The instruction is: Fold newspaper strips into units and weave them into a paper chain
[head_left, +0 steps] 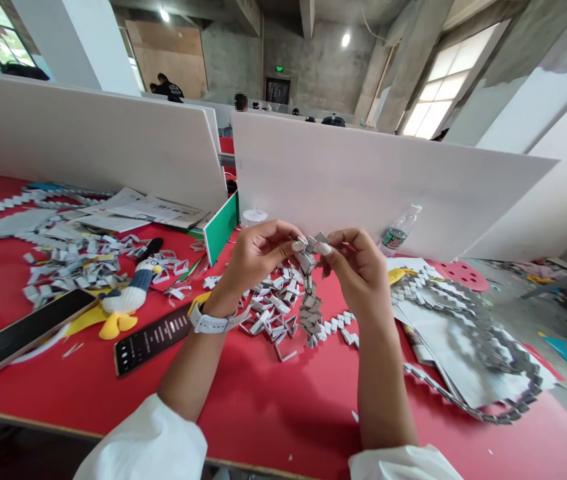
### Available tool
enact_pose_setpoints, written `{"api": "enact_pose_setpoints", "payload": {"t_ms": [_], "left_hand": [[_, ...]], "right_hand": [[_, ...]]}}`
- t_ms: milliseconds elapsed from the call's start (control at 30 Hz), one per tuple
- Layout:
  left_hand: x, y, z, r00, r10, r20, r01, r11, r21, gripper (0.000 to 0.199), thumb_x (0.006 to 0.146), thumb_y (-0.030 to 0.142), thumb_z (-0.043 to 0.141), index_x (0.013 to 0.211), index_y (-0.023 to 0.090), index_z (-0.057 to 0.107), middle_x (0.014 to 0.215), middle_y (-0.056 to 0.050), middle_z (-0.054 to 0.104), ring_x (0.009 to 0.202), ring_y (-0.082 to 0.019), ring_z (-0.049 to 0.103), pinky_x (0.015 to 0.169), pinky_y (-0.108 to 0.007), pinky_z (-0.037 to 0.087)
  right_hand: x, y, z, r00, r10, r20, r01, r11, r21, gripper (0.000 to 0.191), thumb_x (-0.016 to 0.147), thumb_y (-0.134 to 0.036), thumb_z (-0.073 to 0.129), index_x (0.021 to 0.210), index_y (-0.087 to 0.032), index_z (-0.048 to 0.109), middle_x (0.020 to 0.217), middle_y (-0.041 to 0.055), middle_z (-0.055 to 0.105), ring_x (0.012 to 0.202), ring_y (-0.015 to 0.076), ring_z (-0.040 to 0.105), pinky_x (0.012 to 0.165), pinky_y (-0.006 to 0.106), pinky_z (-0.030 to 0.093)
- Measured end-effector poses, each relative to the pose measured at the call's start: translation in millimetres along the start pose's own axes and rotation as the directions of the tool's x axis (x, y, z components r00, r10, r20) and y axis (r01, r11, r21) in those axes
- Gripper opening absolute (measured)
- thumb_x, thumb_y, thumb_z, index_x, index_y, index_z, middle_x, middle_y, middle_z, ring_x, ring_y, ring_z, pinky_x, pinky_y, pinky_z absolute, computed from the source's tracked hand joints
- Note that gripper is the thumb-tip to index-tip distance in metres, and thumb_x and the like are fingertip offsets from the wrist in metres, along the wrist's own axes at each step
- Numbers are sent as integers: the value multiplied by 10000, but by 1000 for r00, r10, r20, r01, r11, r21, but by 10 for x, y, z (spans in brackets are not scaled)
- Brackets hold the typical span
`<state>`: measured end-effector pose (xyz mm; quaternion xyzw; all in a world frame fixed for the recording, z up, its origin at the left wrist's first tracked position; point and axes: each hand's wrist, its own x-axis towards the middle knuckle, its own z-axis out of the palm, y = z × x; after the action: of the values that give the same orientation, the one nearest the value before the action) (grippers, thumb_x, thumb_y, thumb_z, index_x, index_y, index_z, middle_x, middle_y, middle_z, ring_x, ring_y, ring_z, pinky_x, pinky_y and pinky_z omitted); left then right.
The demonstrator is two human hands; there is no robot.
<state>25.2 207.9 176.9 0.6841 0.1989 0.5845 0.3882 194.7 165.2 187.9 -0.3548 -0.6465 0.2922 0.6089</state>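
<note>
A folded-paper zigzag chain (310,307) hangs between my two hands above the red table. My left hand (266,257) pinches the upper end of the chain between thumb and fingertips. Close beside it, my right hand (358,267) is closed at the same end, thumb and forefinger on a small folded paper link; where link and chain join is too small to make out. The lower part of the chain reaches down to the table and runs off to the right behind my right forearm. Loose folded paper strips (276,303) lie heaped behind and left of the chain.
Two phones (153,340) and a bird-shaped knitted toy (130,293) lie left. More paper strips (73,267) are heaped beyond them. A long paper chain (463,400) curls over papers at right, near a plastic bottle (398,233). White partitions (363,180) bound the table's back.
</note>
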Motion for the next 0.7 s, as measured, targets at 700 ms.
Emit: {"api": "enact_pose_setpoints", "payload": {"t_ms": [700], "left_hand": [[26, -33, 12, 990, 139, -40, -129, 974, 184, 185, 854, 346, 666, 917, 176, 630, 791, -21, 683, 667, -96, 661, 597, -202, 564]], "right_hand": [[12, -54, -40, 995, -33, -94, 30, 999, -35, 82, 810, -187, 690, 885, -217, 702, 793, -2, 730, 646, 120, 672, 626, 283, 598]]}}
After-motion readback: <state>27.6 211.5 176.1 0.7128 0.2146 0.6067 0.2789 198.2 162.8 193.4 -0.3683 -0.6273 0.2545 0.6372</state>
